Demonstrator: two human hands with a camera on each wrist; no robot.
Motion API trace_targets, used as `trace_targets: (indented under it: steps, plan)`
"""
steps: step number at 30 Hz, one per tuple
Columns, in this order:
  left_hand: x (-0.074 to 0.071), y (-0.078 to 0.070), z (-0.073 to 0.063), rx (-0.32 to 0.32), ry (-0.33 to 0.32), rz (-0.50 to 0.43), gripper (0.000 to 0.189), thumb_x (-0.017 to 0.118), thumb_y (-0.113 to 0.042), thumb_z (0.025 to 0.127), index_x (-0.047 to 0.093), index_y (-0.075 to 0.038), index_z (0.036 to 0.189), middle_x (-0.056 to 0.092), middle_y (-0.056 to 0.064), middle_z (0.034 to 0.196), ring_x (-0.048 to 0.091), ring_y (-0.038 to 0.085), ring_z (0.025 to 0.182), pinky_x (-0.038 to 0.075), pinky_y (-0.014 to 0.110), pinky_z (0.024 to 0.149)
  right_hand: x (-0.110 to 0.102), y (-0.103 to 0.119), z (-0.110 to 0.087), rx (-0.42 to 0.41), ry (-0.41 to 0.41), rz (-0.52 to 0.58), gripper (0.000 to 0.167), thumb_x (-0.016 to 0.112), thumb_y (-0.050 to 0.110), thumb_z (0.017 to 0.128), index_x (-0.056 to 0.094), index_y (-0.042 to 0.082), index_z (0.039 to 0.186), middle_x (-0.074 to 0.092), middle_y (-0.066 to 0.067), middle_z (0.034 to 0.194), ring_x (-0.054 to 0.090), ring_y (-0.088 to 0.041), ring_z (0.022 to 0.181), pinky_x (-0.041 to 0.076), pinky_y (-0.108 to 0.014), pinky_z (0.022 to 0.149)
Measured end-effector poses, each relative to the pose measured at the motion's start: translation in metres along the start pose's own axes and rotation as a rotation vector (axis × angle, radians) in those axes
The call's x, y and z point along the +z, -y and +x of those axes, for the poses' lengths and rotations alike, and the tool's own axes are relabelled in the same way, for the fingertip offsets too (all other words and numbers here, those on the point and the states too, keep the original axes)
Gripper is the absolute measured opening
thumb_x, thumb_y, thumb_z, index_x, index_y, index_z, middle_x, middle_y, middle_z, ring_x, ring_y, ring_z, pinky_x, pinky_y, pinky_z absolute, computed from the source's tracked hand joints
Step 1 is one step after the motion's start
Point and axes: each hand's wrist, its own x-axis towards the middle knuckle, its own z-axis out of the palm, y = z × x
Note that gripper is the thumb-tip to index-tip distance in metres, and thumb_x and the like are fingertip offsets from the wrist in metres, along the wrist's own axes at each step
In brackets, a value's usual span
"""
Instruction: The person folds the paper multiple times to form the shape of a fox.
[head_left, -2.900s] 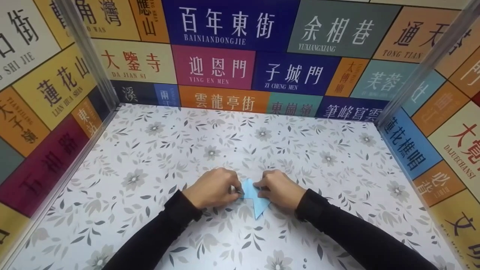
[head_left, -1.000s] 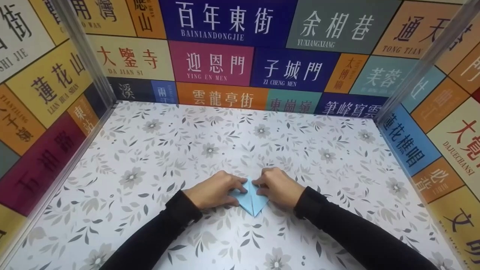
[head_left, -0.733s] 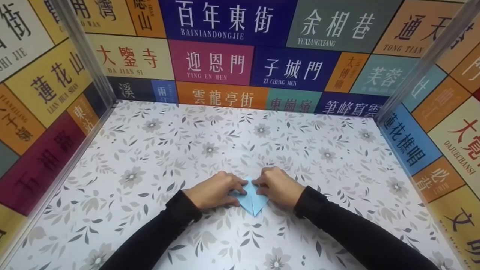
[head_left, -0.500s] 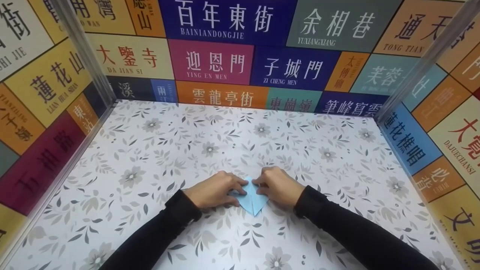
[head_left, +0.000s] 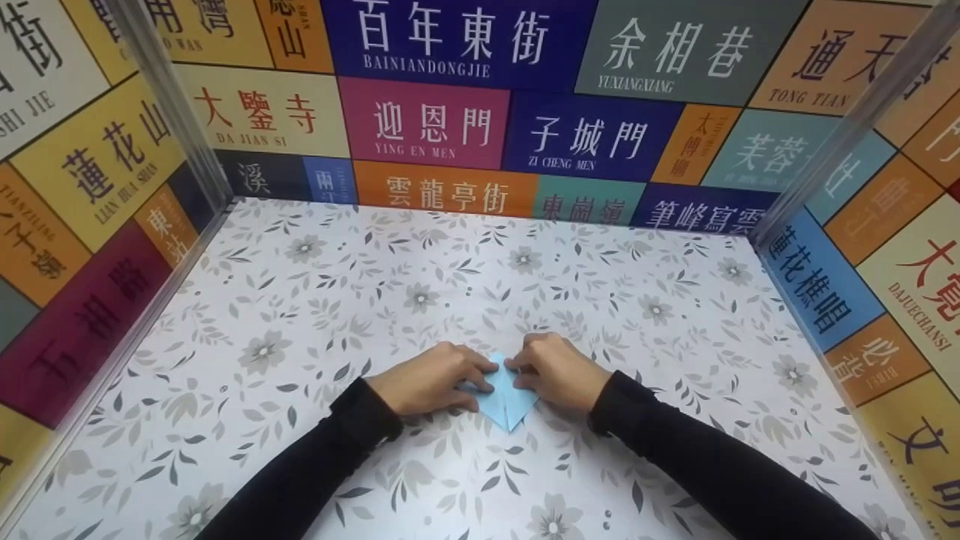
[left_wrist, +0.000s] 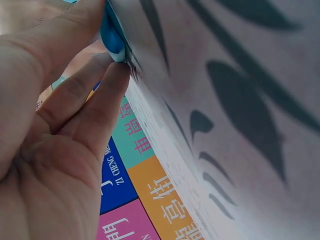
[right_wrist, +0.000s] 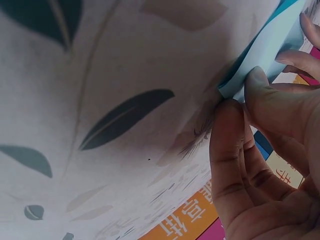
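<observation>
A small light blue sheet of folded paper (head_left: 504, 401) lies on the patterned table, its pointed end toward the person and a crease line down its middle. My left hand (head_left: 435, 381) holds its left side, fingertips on top and thumb at the lower left edge. On the opposite side, my right hand (head_left: 561, 375) pinches the upper right edge with curled fingers. In the right wrist view, the thumb (right_wrist: 260, 82) presses against the layered edge of the folded paper (right_wrist: 265, 50). The left wrist view shows only a sliver of the folded paper (left_wrist: 112, 37) between thumb and fingers.
A white table covering (head_left: 360, 300) with grey flowers and leaves spreads under both hands. Upright panels with colourful street-name signs (head_left: 431, 124) enclose the back and both sides. Clear strips run along the left corner (head_left: 191, 127) and right corner (head_left: 832, 142).
Since the earliest frame, the paper's left part has come down beside the right, making a kite-like shape. The left fingers have shifted onto it. Over the last second the hands stay nearly still.
</observation>
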Motion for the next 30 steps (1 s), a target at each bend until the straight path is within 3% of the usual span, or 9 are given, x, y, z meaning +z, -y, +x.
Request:
trace_targets:
  steps: [8, 17, 30]
  plan:
    - [0.0, -0.0004, 0.0002, -0.017, 0.016, -0.016, 0.032, 0.093, -0.014, 0.097, 0.089, -0.01, 0.128, 0.078, 0.013, 0.154, 0.076, 0.031, 0.144, 0.06, 0.043, 0.126, 0.0, 0.0021, 0.0006, 0.022, 0.019, 0.008, 0.032, 0.09, 0.003, 0.097, 0.087, 0.001, 0.128, 0.078, -0.014, 0.099, 0.073, -0.026, 0.086, 0.064, -0.033, 0.079]
    - [-0.001, 0.0, 0.0009, -0.016, 0.044, 0.002, 0.031, 0.091, -0.014, 0.1, 0.088, -0.011, 0.131, 0.078, 0.012, 0.156, 0.074, 0.03, 0.147, 0.057, 0.045, 0.129, -0.0006, 0.0012, 0.0014, 0.027, 0.025, 0.01, 0.032, 0.09, 0.003, 0.097, 0.087, 0.001, 0.128, 0.078, -0.011, 0.1, 0.071, -0.019, 0.086, 0.065, -0.031, 0.08]
    - [-0.0026, 0.0046, 0.0005, 0.054, 0.049, 0.03, 0.032, 0.09, -0.003, 0.097, 0.089, -0.012, 0.128, 0.08, 0.013, 0.152, 0.075, 0.03, 0.145, 0.059, 0.043, 0.127, -0.0016, -0.0037, 0.0043, -0.054, 0.032, -0.009, 0.031, 0.092, 0.004, 0.097, 0.087, 0.0, 0.128, 0.079, -0.013, 0.105, 0.078, -0.028, 0.094, 0.069, -0.036, 0.086]
